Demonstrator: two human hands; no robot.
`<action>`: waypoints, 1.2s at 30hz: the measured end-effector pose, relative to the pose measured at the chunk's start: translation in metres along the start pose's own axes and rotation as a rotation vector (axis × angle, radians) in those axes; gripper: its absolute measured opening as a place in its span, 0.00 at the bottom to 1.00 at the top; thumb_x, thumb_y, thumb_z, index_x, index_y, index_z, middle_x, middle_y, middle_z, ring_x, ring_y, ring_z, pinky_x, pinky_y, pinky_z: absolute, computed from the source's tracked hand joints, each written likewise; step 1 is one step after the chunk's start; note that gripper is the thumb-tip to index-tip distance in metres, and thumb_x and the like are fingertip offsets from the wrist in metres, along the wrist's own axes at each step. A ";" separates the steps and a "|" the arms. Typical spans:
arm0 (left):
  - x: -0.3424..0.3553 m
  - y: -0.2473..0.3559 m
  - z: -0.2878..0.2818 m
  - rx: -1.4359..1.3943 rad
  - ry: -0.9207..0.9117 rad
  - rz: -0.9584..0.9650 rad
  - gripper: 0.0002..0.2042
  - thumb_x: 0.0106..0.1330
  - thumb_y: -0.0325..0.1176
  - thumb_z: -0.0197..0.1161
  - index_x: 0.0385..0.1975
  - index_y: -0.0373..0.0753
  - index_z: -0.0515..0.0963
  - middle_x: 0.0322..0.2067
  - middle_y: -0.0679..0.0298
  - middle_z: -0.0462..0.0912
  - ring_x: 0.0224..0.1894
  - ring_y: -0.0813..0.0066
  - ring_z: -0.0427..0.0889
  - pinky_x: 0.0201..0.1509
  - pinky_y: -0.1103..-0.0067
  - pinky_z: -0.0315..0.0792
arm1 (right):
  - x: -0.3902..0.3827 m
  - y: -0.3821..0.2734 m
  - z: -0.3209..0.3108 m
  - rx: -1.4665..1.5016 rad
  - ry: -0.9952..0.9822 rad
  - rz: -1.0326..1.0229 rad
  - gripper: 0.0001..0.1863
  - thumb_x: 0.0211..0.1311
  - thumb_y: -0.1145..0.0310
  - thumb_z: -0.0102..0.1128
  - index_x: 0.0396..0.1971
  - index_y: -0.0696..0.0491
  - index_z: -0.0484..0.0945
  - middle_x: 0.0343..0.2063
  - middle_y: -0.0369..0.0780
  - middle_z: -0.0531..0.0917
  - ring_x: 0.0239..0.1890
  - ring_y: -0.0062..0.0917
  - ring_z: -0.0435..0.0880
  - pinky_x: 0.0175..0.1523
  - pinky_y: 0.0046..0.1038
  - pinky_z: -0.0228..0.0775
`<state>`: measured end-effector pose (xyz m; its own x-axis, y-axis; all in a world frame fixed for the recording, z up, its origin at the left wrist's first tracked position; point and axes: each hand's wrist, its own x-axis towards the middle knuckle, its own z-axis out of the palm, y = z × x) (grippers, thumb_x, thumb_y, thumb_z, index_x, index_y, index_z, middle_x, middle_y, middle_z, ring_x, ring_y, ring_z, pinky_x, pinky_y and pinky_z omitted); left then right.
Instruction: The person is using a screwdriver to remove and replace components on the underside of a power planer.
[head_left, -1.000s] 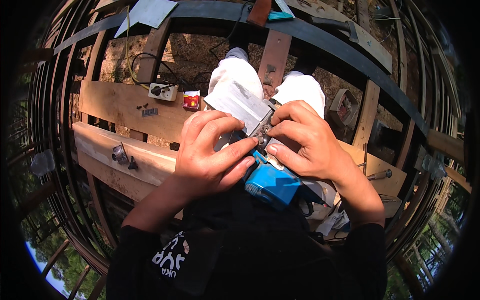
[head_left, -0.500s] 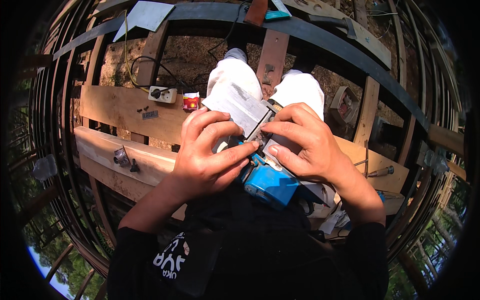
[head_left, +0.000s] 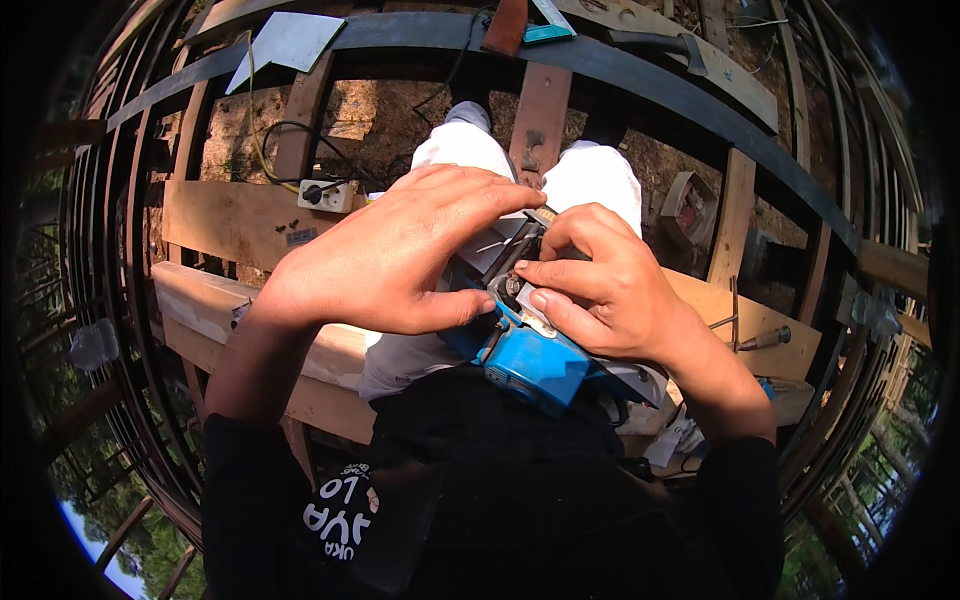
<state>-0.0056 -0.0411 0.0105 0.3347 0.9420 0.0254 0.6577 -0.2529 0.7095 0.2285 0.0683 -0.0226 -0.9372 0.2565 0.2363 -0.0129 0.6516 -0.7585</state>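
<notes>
A blue electric hand planer (head_left: 540, 365) rests sole-up on my lap, with its dark cutter drum and metal sole plates facing up. My right hand (head_left: 620, 285) grips the planer's right side. Its bent index finger and thumb press close to the cutter drum (head_left: 512, 286). Over the left side of the planer stretches my left hand (head_left: 390, 255), fingers long and thumb apart. Its index fingertip meets the far end of the planer and its thumb tip lies near the blue body. Part of the sole is hidden beneath this hand.
Wooden planks (head_left: 240, 225) lie across the frame at left, with a white power socket (head_left: 325, 195) on one. At right are a chisel-like tool (head_left: 765, 340) and an open box (head_left: 690, 208). A hatchet (head_left: 665, 45) and a turquoise-handled square (head_left: 548, 32) lie at the far side.
My left hand has moved from fingers bent at the cutter drum to stretched toward the planer's far end, now covering the red packet. The right hand stays nearly in place.
</notes>
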 end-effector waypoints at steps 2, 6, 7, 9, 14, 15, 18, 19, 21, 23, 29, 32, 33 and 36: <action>0.020 -0.008 -0.008 -0.046 -0.170 0.060 0.40 0.48 0.35 0.70 0.65 0.34 0.66 0.57 0.48 0.75 0.63 0.49 0.72 0.68 0.62 0.63 | 0.000 -0.002 0.000 -0.006 0.000 0.007 0.12 0.49 0.68 0.68 0.35 0.54 0.87 0.34 0.40 0.79 0.42 0.35 0.79 0.52 0.37 0.68; 0.042 -0.005 -0.019 0.000 -0.417 0.025 0.41 0.45 0.35 0.71 0.64 0.34 0.66 0.51 0.48 0.79 0.56 0.49 0.77 0.62 0.64 0.70 | -0.002 0.001 0.001 -0.003 0.034 -0.019 0.13 0.49 0.68 0.67 0.36 0.54 0.87 0.34 0.40 0.79 0.42 0.35 0.78 0.51 0.37 0.68; 0.044 -0.005 -0.019 0.001 -0.423 0.026 0.41 0.45 0.35 0.71 0.64 0.34 0.66 0.51 0.48 0.79 0.56 0.49 0.77 0.62 0.64 0.70 | -0.003 0.002 0.001 -0.007 0.025 -0.032 0.13 0.48 0.68 0.67 0.36 0.54 0.87 0.34 0.40 0.78 0.42 0.35 0.78 0.51 0.37 0.68; 0.048 -0.005 -0.018 0.051 -0.446 0.016 0.40 0.45 0.35 0.71 0.63 0.35 0.67 0.51 0.48 0.79 0.57 0.49 0.77 0.63 0.63 0.69 | -0.004 0.001 0.000 -0.017 0.016 -0.013 0.13 0.48 0.68 0.67 0.36 0.53 0.86 0.33 0.39 0.78 0.41 0.34 0.78 0.51 0.37 0.68; 0.051 -0.005 -0.017 0.060 -0.446 0.022 0.37 0.44 0.35 0.72 0.60 0.35 0.70 0.51 0.49 0.79 0.57 0.50 0.77 0.64 0.63 0.69 | -0.004 0.002 -0.003 -0.034 -0.006 -0.013 0.13 0.47 0.69 0.66 0.36 0.53 0.86 0.32 0.39 0.77 0.40 0.34 0.77 0.50 0.37 0.68; 0.052 -0.004 -0.017 0.065 -0.443 0.029 0.36 0.44 0.35 0.73 0.59 0.35 0.71 0.50 0.49 0.80 0.57 0.51 0.77 0.63 0.63 0.69 | -0.003 0.002 -0.004 -0.035 -0.012 -0.027 0.14 0.46 0.70 0.65 0.35 0.53 0.86 0.31 0.39 0.77 0.40 0.34 0.77 0.50 0.37 0.68; 0.055 -0.006 -0.018 0.050 -0.471 0.021 0.35 0.43 0.36 0.74 0.56 0.34 0.73 0.49 0.49 0.80 0.57 0.51 0.77 0.63 0.63 0.70 | -0.002 0.003 -0.004 -0.037 -0.017 -0.055 0.14 0.44 0.70 0.64 0.35 0.53 0.86 0.30 0.39 0.76 0.39 0.34 0.77 0.50 0.37 0.68; 0.055 -0.006 -0.018 0.051 -0.474 0.018 0.35 0.43 0.36 0.74 0.56 0.34 0.73 0.49 0.49 0.80 0.57 0.51 0.77 0.63 0.63 0.70 | -0.002 0.003 -0.004 -0.042 -0.017 -0.066 0.15 0.43 0.70 0.64 0.35 0.53 0.86 0.30 0.39 0.76 0.38 0.34 0.77 0.50 0.36 0.68; 0.058 -0.006 -0.018 0.085 -0.468 0.068 0.34 0.43 0.36 0.75 0.55 0.34 0.74 0.48 0.50 0.80 0.56 0.52 0.77 0.62 0.63 0.70 | -0.002 0.004 -0.004 -0.037 -0.013 -0.068 0.15 0.43 0.71 0.64 0.35 0.54 0.86 0.30 0.39 0.76 0.38 0.34 0.77 0.50 0.36 0.68; 0.061 -0.004 -0.019 0.103 -0.492 0.063 0.34 0.42 0.36 0.75 0.54 0.34 0.74 0.48 0.50 0.80 0.55 0.51 0.78 0.62 0.63 0.70 | -0.004 0.005 -0.003 -0.033 -0.008 -0.069 0.15 0.43 0.71 0.63 0.35 0.54 0.86 0.30 0.39 0.76 0.37 0.34 0.77 0.50 0.36 0.68; 0.066 -0.008 -0.015 0.091 -0.498 0.107 0.34 0.41 0.36 0.74 0.53 0.32 0.74 0.47 0.51 0.80 0.53 0.51 0.78 0.60 0.64 0.72 | -0.010 0.004 0.000 -0.009 0.013 -0.039 0.17 0.42 0.71 0.63 0.37 0.54 0.86 0.31 0.39 0.77 0.37 0.34 0.77 0.48 0.36 0.69; 0.070 -0.012 -0.014 0.066 -0.496 0.140 0.34 0.39 0.36 0.74 0.52 0.32 0.75 0.46 0.51 0.80 0.52 0.51 0.79 0.58 0.64 0.73 | -0.012 0.006 0.000 -0.007 0.025 -0.034 0.18 0.41 0.72 0.63 0.37 0.55 0.86 0.31 0.40 0.77 0.37 0.34 0.77 0.47 0.36 0.69; 0.071 -0.014 -0.013 0.058 -0.502 0.148 0.34 0.39 0.35 0.74 0.52 0.32 0.75 0.46 0.50 0.80 0.52 0.51 0.79 0.57 0.64 0.73 | -0.012 0.007 0.000 -0.009 0.024 -0.045 0.19 0.40 0.72 0.62 0.38 0.55 0.86 0.31 0.40 0.77 0.37 0.34 0.77 0.47 0.36 0.69; 0.072 -0.015 -0.014 0.047 -0.509 0.145 0.34 0.38 0.35 0.73 0.52 0.32 0.75 0.45 0.50 0.80 0.51 0.51 0.80 0.56 0.64 0.74 | -0.012 0.007 -0.001 -0.010 0.020 -0.055 0.20 0.38 0.72 0.62 0.38 0.55 0.86 0.31 0.40 0.77 0.37 0.34 0.77 0.47 0.36 0.69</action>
<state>-0.0004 0.0337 0.0114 0.7021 0.6732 -0.2319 0.6056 -0.3934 0.6917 0.2395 0.0708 -0.0304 -0.9281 0.2339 0.2896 -0.0608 0.6723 -0.7378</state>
